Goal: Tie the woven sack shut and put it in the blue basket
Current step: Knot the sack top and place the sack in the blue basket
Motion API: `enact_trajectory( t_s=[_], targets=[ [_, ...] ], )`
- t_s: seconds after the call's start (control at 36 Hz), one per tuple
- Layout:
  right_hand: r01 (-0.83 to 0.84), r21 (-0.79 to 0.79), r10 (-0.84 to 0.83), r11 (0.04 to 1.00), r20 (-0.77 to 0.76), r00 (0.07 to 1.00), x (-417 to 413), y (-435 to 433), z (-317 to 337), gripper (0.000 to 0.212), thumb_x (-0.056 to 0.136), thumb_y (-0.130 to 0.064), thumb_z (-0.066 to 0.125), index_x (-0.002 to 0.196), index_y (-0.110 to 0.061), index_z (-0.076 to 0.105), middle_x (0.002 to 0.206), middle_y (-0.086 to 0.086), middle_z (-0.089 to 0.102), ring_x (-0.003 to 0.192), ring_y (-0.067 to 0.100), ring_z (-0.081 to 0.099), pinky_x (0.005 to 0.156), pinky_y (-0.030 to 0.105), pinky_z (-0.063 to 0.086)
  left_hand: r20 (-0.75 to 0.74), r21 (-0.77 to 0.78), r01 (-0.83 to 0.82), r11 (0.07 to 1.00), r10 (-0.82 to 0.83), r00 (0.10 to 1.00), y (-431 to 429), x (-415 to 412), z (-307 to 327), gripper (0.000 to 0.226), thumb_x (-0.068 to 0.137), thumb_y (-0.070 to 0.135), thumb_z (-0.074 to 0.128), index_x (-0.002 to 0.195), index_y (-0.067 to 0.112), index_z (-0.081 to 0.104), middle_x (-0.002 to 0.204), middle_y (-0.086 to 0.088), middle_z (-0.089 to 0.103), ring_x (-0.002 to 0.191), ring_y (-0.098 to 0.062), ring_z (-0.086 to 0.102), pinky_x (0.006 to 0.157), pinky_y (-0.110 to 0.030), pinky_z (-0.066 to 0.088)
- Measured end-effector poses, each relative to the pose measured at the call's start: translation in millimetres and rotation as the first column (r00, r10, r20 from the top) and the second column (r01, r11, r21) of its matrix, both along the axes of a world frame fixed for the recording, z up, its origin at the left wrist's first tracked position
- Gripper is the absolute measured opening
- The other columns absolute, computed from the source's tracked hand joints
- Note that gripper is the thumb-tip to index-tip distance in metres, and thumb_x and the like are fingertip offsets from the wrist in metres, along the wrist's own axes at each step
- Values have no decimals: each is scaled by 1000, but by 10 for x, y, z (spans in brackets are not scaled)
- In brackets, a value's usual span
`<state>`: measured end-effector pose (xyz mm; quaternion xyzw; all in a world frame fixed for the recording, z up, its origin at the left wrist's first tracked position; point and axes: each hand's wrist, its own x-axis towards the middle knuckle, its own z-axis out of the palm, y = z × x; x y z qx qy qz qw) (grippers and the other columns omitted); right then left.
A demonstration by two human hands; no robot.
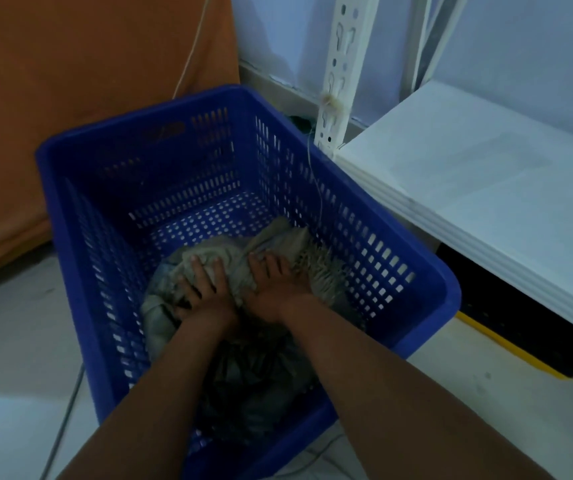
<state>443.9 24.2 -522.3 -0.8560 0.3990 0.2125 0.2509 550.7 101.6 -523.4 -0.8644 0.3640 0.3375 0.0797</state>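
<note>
Woven sack (240, 268) lies lengthwise along blue basket (174, 161) floor.

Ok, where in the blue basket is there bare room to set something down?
Bare floor shows at the far end of the blue basket, between the sack and the far wall. The near half is crowded: the sack fills it, with the left hand and right hand on top. The white shelf alongside looks bare.
</note>
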Motion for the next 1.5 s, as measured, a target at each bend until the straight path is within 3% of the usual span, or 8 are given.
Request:
enact_trajectory(
  t_s=[0.28,0.42,0.58,0.81,1.03,1.17,1.33,1.5],
  targets=[
    [-21,-82,23,996,21,1000,22,-21,-9,75,103,-58,22,159,-29,-18,169,5,-18,156,28,-10,123,60,0,88,12,3,1000,-4,996,-82,-49,50,150,65,66,78,139,27,-46,144,-11,-54,145,-43,-27,113,-71,1],
    [194,-214,-98,958,390,916,-40,-112,292,66,106,-49,25,161,-30,-6,170,3,-11,157,23,-9,124,53,-5,216,15,206,979,-204,955,31,-114,483,126,79,66,63,153,13,-23,159,-17,-29,145,-44,-25,114,-69,-1],
    [200,-231,-76,952,456,887,-145,-116,331,63,107,-47,26,162,-31,-2,171,0,-9,156,19,-10,125,50,-1,128,-116,179,977,-164,978,313,-271,535,123,70,57,78,155,9,2,159,-15,11,145,-34,19,112,-48,34],
    [-30,-109,45,994,137,989,-45,47,60,61,106,-51,15,161,-29,2,171,0,0,157,20,-1,124,53,-2,193,29,203,979,-205,960,156,-267,393,130,80,55,70,150,9,-30,158,-16,-34,148,-36,-22,118,-62,8],
    [26,-192,25,981,257,966,-44,-54,164,59,106,-52,17,161,-31,7,171,1,6,157,19,2,125,54,2,133,-397,251,883,-215,967,89,-48,413,139,71,48,79,148,26,-35,158,-1,-36,148,-23,-28,119,-60,-2],
    [-51,-72,61,996,146,987,-37,25,79,60,106,-51,12,162,-29,8,171,0,4,156,21,1,123,54,-5,28,-8,296,955,-296,955,133,-61,369,141,67,63,78,152,21,-27,161,-3,-30,148,-27,-26,118,-60,-4],
    [37,-191,17,981,272,962,-6,-31,177,62,106,-52,15,162,-31,-1,171,1,-2,157,19,-3,125,50,-5,182,-192,301,934,-267,946,102,-61,406,136,69,69,69,153,18,-26,158,-7,-35,145,-27,-33,116,-63,-10],
    [-28,-60,36,998,142,989,-30,13,75,61,105,-51,12,161,-26,11,169,3,11,155,24,8,122,56,-4,158,80,309,948,-318,935,162,-95,374,140,63,82,64,155,18,-21,163,-8,-23,150,-29,-21,118,-61,-7]
  ],
)
